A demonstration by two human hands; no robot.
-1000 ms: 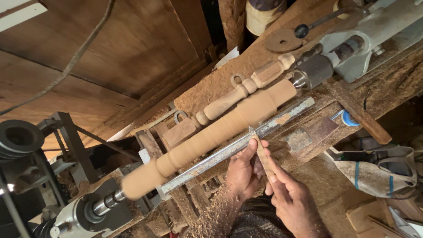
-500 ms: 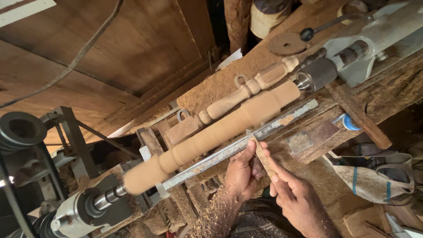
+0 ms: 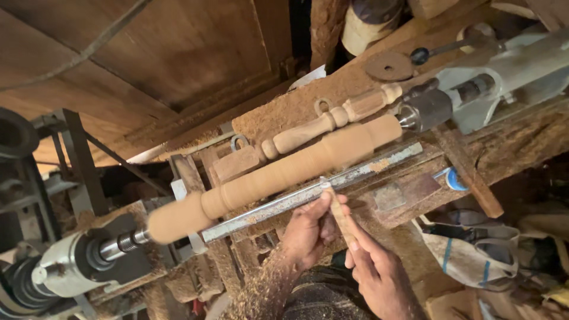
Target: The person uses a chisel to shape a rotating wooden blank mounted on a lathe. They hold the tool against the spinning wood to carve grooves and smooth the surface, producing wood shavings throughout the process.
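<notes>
A long pale wooden spindle (image 3: 284, 172) is mounted on a lathe, blurred as if turning, between the headstock (image 3: 77, 266) at lower left and the tailstock (image 3: 450, 101) at upper right. A metal tool rest (image 3: 267, 210) runs along its near side. My left hand (image 3: 305, 231) pinches the front of a wood-handled chisel (image 3: 339, 214) and presses it on the rest, tip against the spindle. My right hand (image 3: 376, 275) grips the handle behind. Sawdust covers my left forearm.
A finished turned baluster (image 3: 329, 121) lies on the sawdust-covered bench behind the spindle. A round metal disc (image 3: 389, 65) and a dark-knobbed tool (image 3: 438, 50) lie further back. A cloth bag (image 3: 474, 255) sits at lower right. Wooden panels fill the upper left.
The view has shifted slightly; both hands stay on the chisel at the rest and have slid a little to the left along the spindle.
</notes>
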